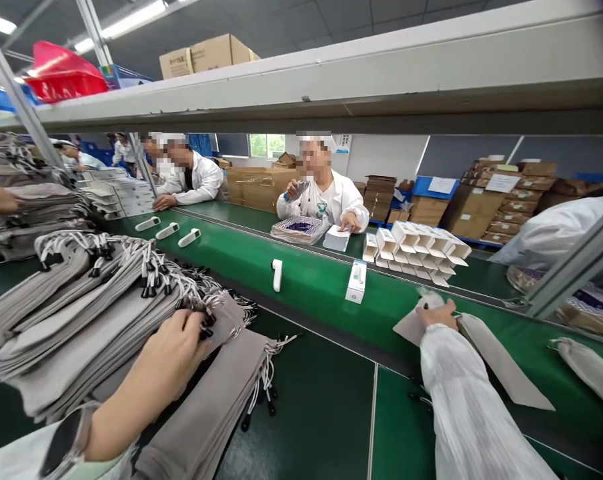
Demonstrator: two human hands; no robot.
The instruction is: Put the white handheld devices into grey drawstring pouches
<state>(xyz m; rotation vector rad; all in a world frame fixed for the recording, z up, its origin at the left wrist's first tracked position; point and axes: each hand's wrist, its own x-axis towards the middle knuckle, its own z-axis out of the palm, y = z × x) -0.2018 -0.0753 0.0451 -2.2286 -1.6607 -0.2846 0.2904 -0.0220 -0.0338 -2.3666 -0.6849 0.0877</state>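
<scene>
My left hand (174, 350), a dark watch on its wrist, has its fingers curled at the corded end of a grey drawstring pouch (226, 320) on the pile. Stacks of such pouches (81, 347) with white cords and black cord ends lie around it. Another stack of pouches (211, 400) rests just right of my forearm. Over the green belt, my right hand (437, 315) is closed on a grey pouch (408, 327), whose far end is blurred. Beside that hand a long grey pouch (504, 360) lies on the belt; another pouch (591, 370) is farther right.
Along the green belt (311, 280) lie several white handheld devices (277, 275) and a small white box (356, 281). Across it, a person (326, 193) sits by open white cartons (416, 247) and a tray (299, 229). A shelf (306, 93) spans overhead; a metal post (576, 257) slants at right.
</scene>
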